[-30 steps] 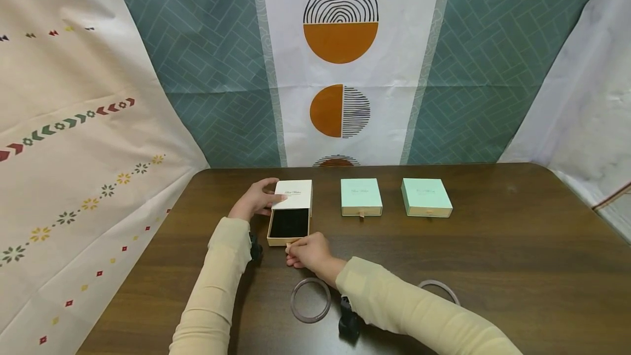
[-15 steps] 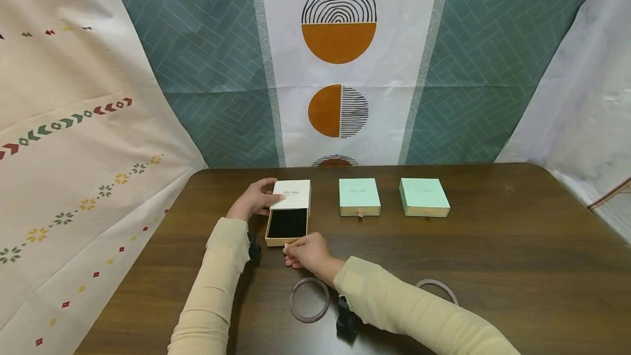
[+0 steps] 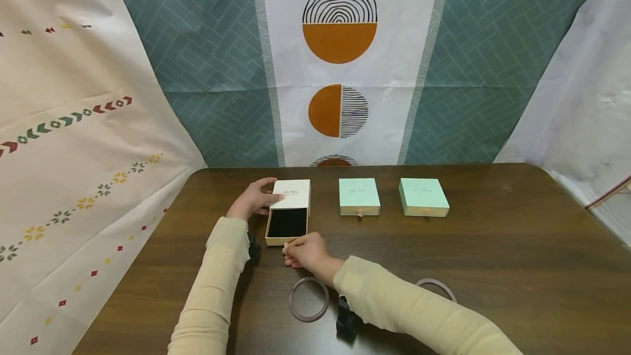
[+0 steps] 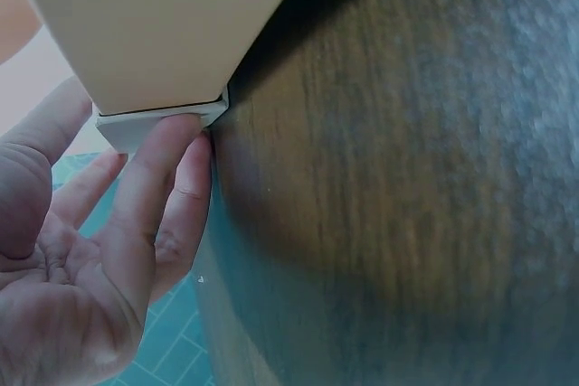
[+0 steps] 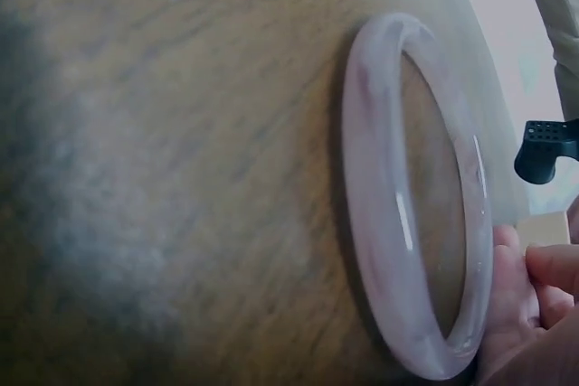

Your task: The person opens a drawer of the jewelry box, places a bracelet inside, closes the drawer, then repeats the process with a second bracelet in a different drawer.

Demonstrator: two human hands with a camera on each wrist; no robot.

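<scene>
A white drawer-style gift box [image 3: 296, 190] lies at the left back of the table, its drawer [image 3: 288, 241] pulled out toward me and showing a black lining. My left hand [image 3: 255, 200] grips the box's outer sleeve from the left, thumb on top; in the left wrist view its fingers [image 4: 149, 178] press along the sleeve's edge. My right hand [image 3: 309, 252] pinches the small pull tab at the drawer's front, largely covering it. Just below that hand lies a pale purple bangle [image 3: 308, 319], large in the right wrist view.
Two mint-green drawer boxes [image 3: 359, 193], [image 3: 423, 193] stand shut in a row to the right of the white one. Behind my right forearm lies a second bangle [image 3: 442, 286], partly hidden by the sleeve. Patterned cloth hangs past the table's back edge.
</scene>
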